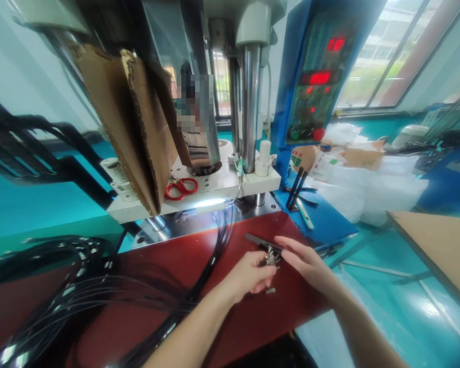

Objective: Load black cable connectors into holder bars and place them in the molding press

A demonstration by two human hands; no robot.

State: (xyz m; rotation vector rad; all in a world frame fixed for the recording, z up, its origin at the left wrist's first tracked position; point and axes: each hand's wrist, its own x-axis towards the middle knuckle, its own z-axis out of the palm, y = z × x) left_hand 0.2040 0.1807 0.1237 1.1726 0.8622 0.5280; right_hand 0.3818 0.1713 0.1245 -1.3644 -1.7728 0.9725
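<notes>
Two bare hands meet over a red-brown tabletop (291,301). The left hand (253,276) is closed around a cluster of small metal-tipped pieces (271,257) — too tightly bunched to count — above the table's right half. The right hand (304,260) is open, fingers nearly straight, beside one dark flat bar (257,239); whether it touches the bar is unclear. One small metal piece (270,290) lies just below the left hand.

Behind, one pair of red-handled scissors (181,189) rests on the white machine plate (214,197), near folded cardboard (138,117). A blue control panel (310,76) shows two red displays, three small red lights, one red button and one green — the digits blurred. Red and green print on a white sack (325,166) is illegible.
</notes>
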